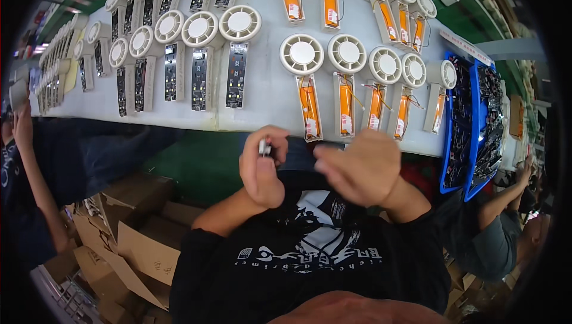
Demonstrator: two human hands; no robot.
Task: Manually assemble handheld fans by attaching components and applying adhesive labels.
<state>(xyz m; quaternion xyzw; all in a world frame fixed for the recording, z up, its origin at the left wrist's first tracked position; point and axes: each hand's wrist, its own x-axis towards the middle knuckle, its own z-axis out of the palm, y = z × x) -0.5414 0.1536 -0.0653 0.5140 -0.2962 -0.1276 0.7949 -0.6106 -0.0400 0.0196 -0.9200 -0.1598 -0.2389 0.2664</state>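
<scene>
White-and-dark, a small hard-looking piece [265, 148] sits in the left hand [261, 172], whose fingers are curled closely round it with the thumb lying alongside. It is held in front of the near edge of the long pale worktable [268, 94]; most of it is hidden, so its exact kind cannot be told. To its right, and apart from it, the right hand [366, 166] is blurred, its fingers bent inward toward the left hand; whether they grip anything cannot be told.

Off-white plastic units with round, spoked heads and straight handles [240, 22] lie in rows across the table, heads toward the far side. On the left, the near row has five, their handles showing black circuit boards [237, 80] dotted with small pale components. On the right, the near row also has five, with orange wrapped packs [310, 109] and thin loose wires in the handles. More of both kinds lie farther off.

At the table's right end, blue plastic trays [475, 133] hold many small black parts [459, 106]. Open brown cardboard boxes [146, 252] stand at the near left, below the table. A co-worker in dark clothing [30, 205] is at the far left, and another in a grey-green sleeve [491, 243] at the right.
</scene>
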